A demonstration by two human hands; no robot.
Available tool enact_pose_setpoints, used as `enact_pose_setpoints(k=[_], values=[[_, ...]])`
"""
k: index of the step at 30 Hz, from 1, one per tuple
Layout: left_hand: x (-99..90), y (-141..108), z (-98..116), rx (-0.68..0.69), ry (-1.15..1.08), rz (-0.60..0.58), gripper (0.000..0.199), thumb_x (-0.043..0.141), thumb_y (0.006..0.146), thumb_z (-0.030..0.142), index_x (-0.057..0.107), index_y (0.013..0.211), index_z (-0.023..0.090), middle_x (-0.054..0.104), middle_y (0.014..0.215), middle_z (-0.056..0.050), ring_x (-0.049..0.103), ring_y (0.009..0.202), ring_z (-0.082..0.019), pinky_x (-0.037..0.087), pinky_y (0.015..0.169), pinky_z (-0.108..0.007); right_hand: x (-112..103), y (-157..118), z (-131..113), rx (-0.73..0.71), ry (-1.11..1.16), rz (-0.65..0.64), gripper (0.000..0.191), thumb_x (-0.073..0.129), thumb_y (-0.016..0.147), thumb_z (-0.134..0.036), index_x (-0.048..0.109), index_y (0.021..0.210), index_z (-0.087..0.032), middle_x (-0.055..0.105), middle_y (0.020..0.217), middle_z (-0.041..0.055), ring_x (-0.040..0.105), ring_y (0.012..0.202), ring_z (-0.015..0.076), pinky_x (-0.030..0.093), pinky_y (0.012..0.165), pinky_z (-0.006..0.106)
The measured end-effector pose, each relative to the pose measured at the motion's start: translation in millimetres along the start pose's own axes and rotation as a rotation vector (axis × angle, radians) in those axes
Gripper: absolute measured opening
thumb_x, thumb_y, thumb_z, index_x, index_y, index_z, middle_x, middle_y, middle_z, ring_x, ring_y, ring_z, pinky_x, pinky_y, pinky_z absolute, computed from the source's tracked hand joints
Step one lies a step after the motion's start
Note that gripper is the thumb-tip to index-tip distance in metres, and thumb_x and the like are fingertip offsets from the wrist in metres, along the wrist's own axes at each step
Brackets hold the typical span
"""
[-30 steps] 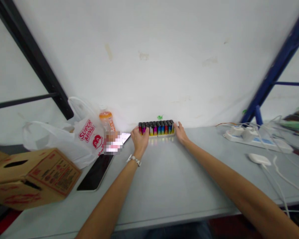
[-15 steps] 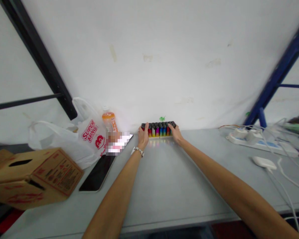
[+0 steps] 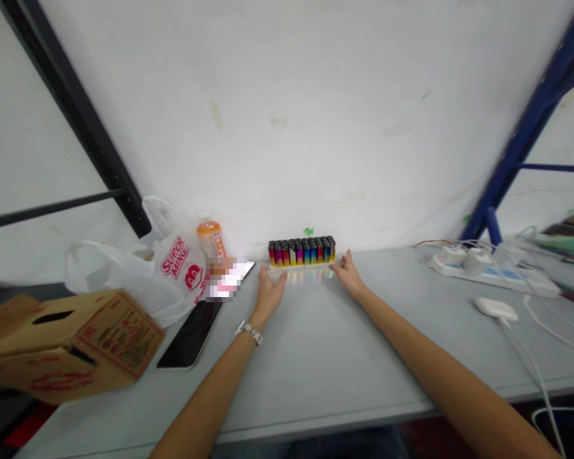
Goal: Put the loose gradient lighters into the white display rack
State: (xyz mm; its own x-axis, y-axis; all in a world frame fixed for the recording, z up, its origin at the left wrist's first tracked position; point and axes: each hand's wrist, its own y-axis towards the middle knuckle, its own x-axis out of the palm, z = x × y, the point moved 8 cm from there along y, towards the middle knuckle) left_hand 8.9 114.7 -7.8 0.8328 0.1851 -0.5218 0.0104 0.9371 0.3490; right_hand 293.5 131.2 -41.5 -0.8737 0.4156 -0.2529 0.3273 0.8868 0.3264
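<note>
A tray of lighters (image 3: 301, 253) stands upright on the grey table against the wall. Its lighters have black tops and bodies in red, purple, yellow and blue, packed in rows on a pale base. In front of its left end is my left hand (image 3: 270, 290), thumb and fingers apart and nothing in it; a metal-banded watch sits on that wrist. My right hand (image 3: 349, 275) is beside the right end, fingers spread and empty, the thumb close to the base's corner. Whether that thumb touches the base I cannot tell.
On the left are a cardboard box (image 3: 71, 344), a white plastic bag (image 3: 165, 280), an orange-capped drink bottle (image 3: 211, 239) and a dark tablet (image 3: 191, 335). A lit, blurred screen lies behind the tablet. To the right are a power strip (image 3: 516, 280), a white charger (image 3: 496, 309) and loose cables.
Both hands have let go of the tray of lighters. My left hand has drawn back toward me, and my right hand has opened and moved slightly outward. The tray stays by the wall.
</note>
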Motion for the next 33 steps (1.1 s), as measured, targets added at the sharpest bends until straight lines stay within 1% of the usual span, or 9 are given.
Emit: enact_pose_setpoints(k=[1, 3, 8, 11, 14, 17, 21, 29, 33], values=[[-0.1, -13, -2, -0.026, 0.024, 0.003, 0.077, 0.051, 0.090, 0.047, 0.021, 0.150, 0.010, 0.037, 0.152, -0.025, 0.036, 0.144, -0.033, 0.029, 0.119, -0.052, 1, -6, 2, 0.057, 0.026, -0.015, 0.106, 0.058, 0.077, -0.040, -0.002, 0.160, -0.013, 0.036, 0.156, 0.0211, 0.042, 0.141, 0.0315, 0.039, 0.112, 0.050], [2.1, -35, 8, 0.032, 0.094, -0.031, 0.072, 0.056, 0.087, 0.042, 0.030, 0.146, 0.010, 0.045, 0.145, -0.023, 0.042, 0.140, -0.032, 0.032, 0.118, -0.050, 3, -15, 2, 0.131, 0.072, -0.035, 0.106, 0.059, 0.075, -0.037, -0.001, 0.160, -0.015, 0.037, 0.155, 0.0196, 0.045, 0.139, 0.0306, 0.041, 0.112, 0.047], [19.2, -70, 49, 0.248, 0.360, -0.337, 0.049, 0.057, 0.087, 0.040, 0.053, 0.131, 0.016, 0.053, 0.139, -0.016, 0.046, 0.135, -0.031, 0.032, 0.117, -0.050, 7, -28, -20, 0.019, 0.010, -0.063, 0.100, 0.061, 0.074, -0.037, 0.011, 0.158, -0.014, 0.044, 0.148, 0.0184, 0.051, 0.132, 0.0296, 0.039, 0.112, 0.047], [18.2, -72, 59, 0.264, 0.442, -0.430, 0.050, 0.057, 0.089, 0.042, 0.053, 0.133, 0.017, 0.048, 0.145, -0.016, 0.041, 0.139, -0.031, 0.028, 0.119, -0.050, 8, -32, -35, -0.060, -0.166, -0.107, 0.085, 0.058, 0.076, -0.034, 0.025, 0.153, -0.014, 0.049, 0.141, 0.0158, 0.049, 0.129, 0.0266, 0.038, 0.112, 0.043], [16.9, -72, 60, 0.256, 0.441, -0.504, 0.052, 0.055, 0.090, 0.044, 0.054, 0.133, 0.015, 0.047, 0.146, -0.017, 0.041, 0.140, -0.029, 0.029, 0.119, -0.045, 2, -35, -46, -0.080, -0.468, -0.100, 0.061, 0.058, 0.079, -0.034, 0.050, 0.135, -0.012, 0.053, 0.128, 0.0175, 0.047, 0.125, 0.0300, 0.037, 0.109, 0.043], [16.1, -73, 60, 0.253, 0.434, -0.523, 0.052, 0.054, 0.091, 0.046, 0.055, 0.133, 0.014, 0.047, 0.145, -0.017, 0.042, 0.139, -0.030, 0.030, 0.119, -0.044, -3, -36, -52, -0.050, -0.741, -0.117, 0.054, 0.056, 0.083, -0.036, 0.055, 0.132, -0.016, 0.052, 0.123, 0.0185, 0.046, 0.121, 0.0342, 0.036, 0.103, 0.046], [17.3, -74, 59, 0.262, 0.436, -0.519, 0.053, 0.054, 0.090, 0.046, 0.054, 0.133, 0.015, 0.047, 0.145, -0.017, 0.042, 0.139, -0.030, 0.029, 0.119, -0.046, -5, -34, -55, -0.033, -0.908, -0.150, 0.053, 0.051, 0.088, -0.042, 0.053, 0.135, -0.018, 0.052, 0.123, 0.0188, 0.045, 0.119, 0.0355, 0.034, 0.099, 0.046], [18.0, -72, 57, 0.269, 0.409, -0.498, 0.052, 0.056, 0.089, 0.046, 0.055, 0.132, 0.017, 0.048, 0.145, -0.017, 0.043, 0.139, -0.031, 0.030, 0.118, -0.049, -7, -31, -54, -0.034, -0.928, -0.212, 0.046, 0.050, 0.090, -0.045, 0.056, 0.124, -0.015, 0.055, 0.121, 0.0193, 0.047, 0.118, 0.0345, 0.033, 0.097, 0.045], [19.1, -72, 55, 0.298, 0.386, -0.465, 0.049, 0.058, 0.089, 0.044, 0.057, 0.129, 0.017, 0.050, 0.142, -0.017, 0.045, 0.137, -0.031, 0.032, 0.117, -0.050, -11, -34, -54, -0.086, -0.858, -0.305, 0.034, 0.051, 0.090, -0.041, 0.058, 0.113, -0.018, 0.061, 0.113, 0.0149, 0.054, 0.107, 0.0301, 0.036, 0.092, 0.043]])
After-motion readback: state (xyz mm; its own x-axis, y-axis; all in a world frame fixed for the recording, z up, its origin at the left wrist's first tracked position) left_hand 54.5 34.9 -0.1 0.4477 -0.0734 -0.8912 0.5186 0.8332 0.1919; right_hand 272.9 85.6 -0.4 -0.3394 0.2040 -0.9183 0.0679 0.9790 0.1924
